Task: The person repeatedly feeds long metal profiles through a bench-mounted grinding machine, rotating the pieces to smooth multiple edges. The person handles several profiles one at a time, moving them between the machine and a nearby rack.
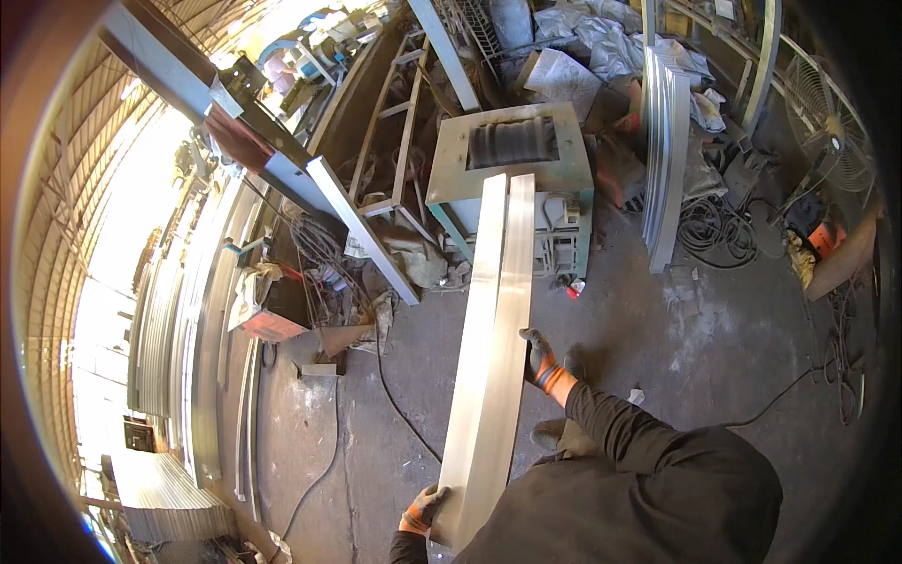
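- From where I stand, the right hand (540,360) has room on its outer side — grey floor (620,320) runs from there toward the upright metal stack (664,160).
- Two long metal bars (509,348) block a straight crossing between the left hand (425,508) and the right.
- Ahead, the boxy machine (554,180) bars the way at their far ends; whether they touch it, I can't tell.
- Left of the bars there's passage too — but a black cable (381,368) snakes along the floor, and a slanted beam (362,230) stands beyond.
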`<act>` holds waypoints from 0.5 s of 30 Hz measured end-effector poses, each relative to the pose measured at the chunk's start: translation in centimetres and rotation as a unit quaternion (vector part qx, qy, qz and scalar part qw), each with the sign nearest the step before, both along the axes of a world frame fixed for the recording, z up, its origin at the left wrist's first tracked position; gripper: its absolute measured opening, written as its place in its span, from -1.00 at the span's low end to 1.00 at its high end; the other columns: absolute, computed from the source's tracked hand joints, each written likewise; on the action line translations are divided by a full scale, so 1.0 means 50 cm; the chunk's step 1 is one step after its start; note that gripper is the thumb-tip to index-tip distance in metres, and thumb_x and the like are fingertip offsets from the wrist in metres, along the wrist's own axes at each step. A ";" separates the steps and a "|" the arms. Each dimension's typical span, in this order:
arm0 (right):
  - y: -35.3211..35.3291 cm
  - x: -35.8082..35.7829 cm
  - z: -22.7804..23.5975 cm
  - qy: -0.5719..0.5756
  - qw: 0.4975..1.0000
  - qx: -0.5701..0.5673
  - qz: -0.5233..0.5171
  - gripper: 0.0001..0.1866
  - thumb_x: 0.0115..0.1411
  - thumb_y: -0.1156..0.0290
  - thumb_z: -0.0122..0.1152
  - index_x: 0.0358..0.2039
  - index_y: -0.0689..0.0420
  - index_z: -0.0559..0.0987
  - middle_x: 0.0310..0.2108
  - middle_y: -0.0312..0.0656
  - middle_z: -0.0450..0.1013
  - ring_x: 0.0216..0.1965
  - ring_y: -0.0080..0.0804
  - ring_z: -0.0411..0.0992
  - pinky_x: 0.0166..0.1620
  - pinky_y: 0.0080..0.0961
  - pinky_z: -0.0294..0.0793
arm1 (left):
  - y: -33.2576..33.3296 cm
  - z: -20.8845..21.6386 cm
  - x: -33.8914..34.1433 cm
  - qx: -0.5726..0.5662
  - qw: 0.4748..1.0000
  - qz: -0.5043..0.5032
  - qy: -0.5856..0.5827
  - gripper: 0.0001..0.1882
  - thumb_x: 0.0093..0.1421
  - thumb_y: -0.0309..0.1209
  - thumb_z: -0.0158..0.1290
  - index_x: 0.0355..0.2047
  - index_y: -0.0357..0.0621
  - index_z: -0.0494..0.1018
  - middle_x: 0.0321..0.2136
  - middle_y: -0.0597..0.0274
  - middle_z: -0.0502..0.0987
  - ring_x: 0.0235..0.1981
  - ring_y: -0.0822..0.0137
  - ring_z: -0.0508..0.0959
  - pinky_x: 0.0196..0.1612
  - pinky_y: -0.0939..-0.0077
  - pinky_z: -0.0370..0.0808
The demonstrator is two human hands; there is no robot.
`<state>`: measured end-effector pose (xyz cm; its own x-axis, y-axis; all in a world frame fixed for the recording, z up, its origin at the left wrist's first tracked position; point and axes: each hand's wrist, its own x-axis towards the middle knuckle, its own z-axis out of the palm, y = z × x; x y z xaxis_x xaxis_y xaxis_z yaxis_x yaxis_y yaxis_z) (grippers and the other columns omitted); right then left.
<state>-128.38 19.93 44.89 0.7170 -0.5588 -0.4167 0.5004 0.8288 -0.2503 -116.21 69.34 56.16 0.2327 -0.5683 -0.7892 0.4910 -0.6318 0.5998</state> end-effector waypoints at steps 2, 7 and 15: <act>0.000 0.011 -0.020 0.023 0.999 0.040 -0.006 -0.54 0.51 0.05 0.36 0.18 0.15 0.66 0.04 -0.13 0.69 -0.03 -0.23 0.66 0.12 -0.21 0.69 | 0.032 -0.057 0.006 -0.119 0.959 -0.160 -0.203 -0.43 0.64 -0.07 0.11 0.33 -0.38 0.57 0.14 0.19 0.73 0.09 0.34 0.70 0.18 0.37 0.62; -0.020 0.025 -0.033 -0.059 0.996 0.028 0.057 -0.42 0.59 -0.26 0.18 0.19 0.00 0.66 -0.01 -0.32 0.68 -0.05 -0.41 0.63 0.06 -0.30 0.67 | 0.068 -0.172 -0.052 -0.076 0.987 -0.106 -0.089 -0.45 0.76 -0.09 -0.14 0.47 -0.20 0.50 0.35 0.18 0.64 0.33 0.33 0.61 0.41 0.29 0.54; -0.001 0.091 0.008 0.011 0.997 -0.071 0.021 -0.41 0.59 -0.29 0.16 0.13 0.01 0.66 -0.10 -0.31 0.66 -0.17 -0.40 0.62 -0.06 -0.31 0.70 | 0.079 -0.037 -0.148 -0.151 0.932 -0.238 -0.229 -0.43 0.66 -0.23 -0.05 0.57 -0.18 0.37 0.47 0.11 0.53 0.40 0.27 0.55 0.47 0.34 0.47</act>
